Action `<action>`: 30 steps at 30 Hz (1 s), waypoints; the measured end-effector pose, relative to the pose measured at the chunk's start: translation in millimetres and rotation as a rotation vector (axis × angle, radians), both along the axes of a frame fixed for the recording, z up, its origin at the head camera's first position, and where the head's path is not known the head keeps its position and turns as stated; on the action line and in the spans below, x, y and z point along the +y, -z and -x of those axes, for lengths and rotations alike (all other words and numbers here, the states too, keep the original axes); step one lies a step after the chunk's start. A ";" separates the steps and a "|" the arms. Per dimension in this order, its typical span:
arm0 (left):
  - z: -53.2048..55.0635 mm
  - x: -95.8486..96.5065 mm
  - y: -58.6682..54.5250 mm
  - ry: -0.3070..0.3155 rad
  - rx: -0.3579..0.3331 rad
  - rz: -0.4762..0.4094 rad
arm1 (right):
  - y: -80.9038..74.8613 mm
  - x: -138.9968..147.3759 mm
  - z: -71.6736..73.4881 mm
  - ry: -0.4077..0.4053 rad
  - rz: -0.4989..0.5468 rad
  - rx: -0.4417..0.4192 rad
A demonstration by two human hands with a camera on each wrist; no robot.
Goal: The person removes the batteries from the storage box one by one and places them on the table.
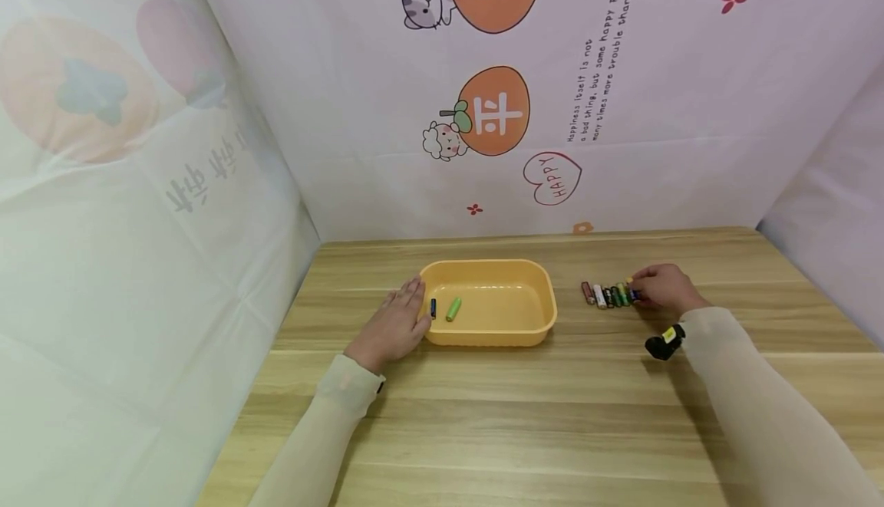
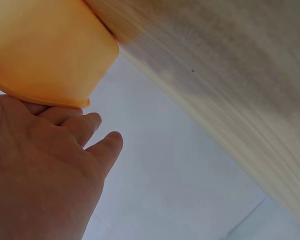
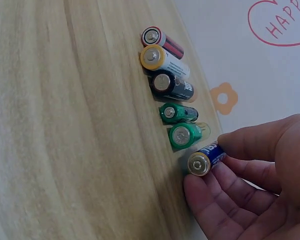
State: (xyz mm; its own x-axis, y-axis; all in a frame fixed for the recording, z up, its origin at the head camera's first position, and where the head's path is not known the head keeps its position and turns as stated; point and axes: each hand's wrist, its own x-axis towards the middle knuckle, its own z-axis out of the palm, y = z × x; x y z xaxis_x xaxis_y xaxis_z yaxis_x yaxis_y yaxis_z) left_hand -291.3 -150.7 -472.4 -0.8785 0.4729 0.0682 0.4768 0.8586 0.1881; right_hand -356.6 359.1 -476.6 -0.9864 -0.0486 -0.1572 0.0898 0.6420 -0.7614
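My right hand pinches a blue battery with a gold end between thumb and fingers, at the near end of a row of batteries. Side by side in that row lie a red battery, a white one with a yellow end, a black one and two green ones, the smaller green battery beside the larger. With fairly straight fingers, my left hand rests on the left rim of a yellow tray. Inside the tray are a dark blue battery and a lime-green battery.
The wooden table carries the tray left of the battery row. A printed white cloth hangs behind the table's back edge, with more white cloth at both sides. A black wrist device sits at the right sleeve.
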 end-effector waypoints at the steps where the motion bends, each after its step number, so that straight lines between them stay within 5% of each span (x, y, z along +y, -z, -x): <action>1: -0.2 0.0 0.0 0.001 0.001 0.001 | -0.1 0.4 0.2 -0.002 -0.006 -0.001; 12: -0.8 0.5 -1.3 -0.010 -0.017 -0.015 | -3.5 0.1 -1.1 -0.038 -0.194 0.008; 30: -0.9 0.4 -1.0 0.000 -0.007 -0.025 | -5.7 -5.1 -5.0 -0.042 -0.218 0.010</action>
State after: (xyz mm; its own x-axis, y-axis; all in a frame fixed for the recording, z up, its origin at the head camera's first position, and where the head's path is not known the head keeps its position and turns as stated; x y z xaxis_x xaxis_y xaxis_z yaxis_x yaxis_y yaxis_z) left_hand -290.4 -150.2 -471.5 -0.8792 0.4707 0.0735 0.4749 0.8539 0.2129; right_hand -351.6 353.9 -470.9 -0.9857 -0.0553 -0.1589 0.0529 0.7945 -0.6049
